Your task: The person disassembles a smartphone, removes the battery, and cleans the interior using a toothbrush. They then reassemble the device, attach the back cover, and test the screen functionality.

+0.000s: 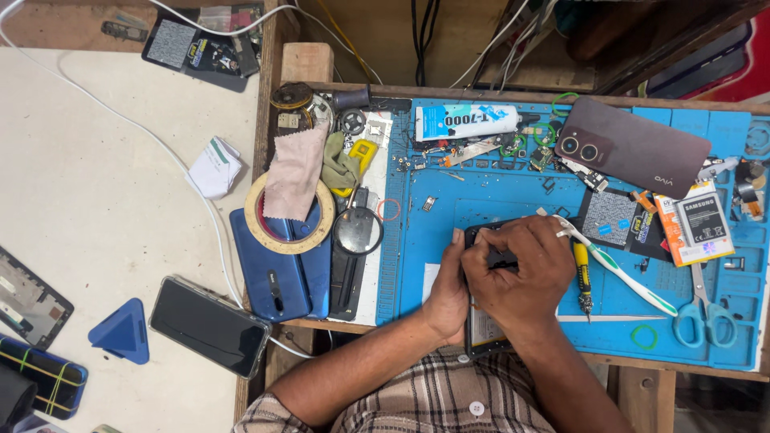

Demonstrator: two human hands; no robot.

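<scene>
Here, at the left, a black phone [210, 326] lies face up on the pale table [96, 200], with a blue phone [281, 269] beside it under a roll of tape [289, 216] and a pink cloth [295, 172]. Further right, on the blue work mat [497, 192], the left hand [447, 293] is curled against the left edge of an opened dark phone [486, 321], bracing it. The phone's long axis runs away from the person, its near end at the mat's front edge. The right hand [517, 269] lies directly on top of the phone's far half, fingers closed together and pressing down; whether they pinch a small part I cannot tell. Both hands touch it, the right one covering more. Just right lie a yellow-handled screwdriver [582, 277], a white toothbrush [618, 269] and blue scissors [706, 313].
</scene>
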